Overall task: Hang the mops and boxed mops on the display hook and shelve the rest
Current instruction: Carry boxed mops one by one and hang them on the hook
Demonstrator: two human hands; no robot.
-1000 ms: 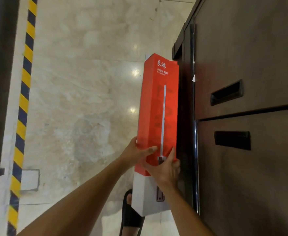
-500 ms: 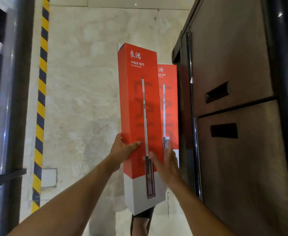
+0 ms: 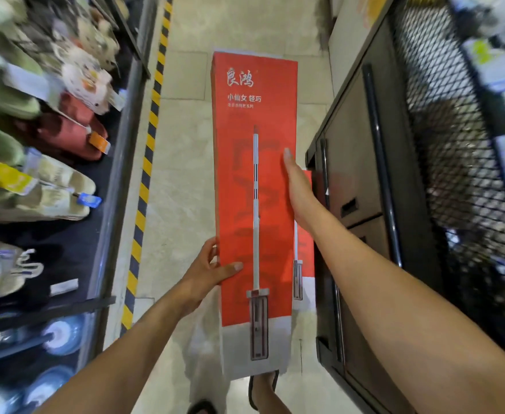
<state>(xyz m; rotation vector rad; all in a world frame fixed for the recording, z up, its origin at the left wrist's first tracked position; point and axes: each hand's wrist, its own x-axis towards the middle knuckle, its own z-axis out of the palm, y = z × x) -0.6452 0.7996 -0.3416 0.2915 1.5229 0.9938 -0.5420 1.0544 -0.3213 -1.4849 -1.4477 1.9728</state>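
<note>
boxed mop (image 3: 254, 186) lifted, left hand (image 3: 206, 271) grip low, right hand (image 3: 298, 186) higher

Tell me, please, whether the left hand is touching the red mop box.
Touching. The head view shows the left hand gripping the red mop box by its left edge, thumb lying across the front.

The boxed mop (image 3: 254, 204) now stands clear of the dark cabinet (image 3: 361, 174), to its left, uncovering a second boxed mop (image 3: 305, 264) against the cabinet's side. The right hand (image 3: 297, 186) has slid up the box's cabinet-side edge, fingers straight.
</note>
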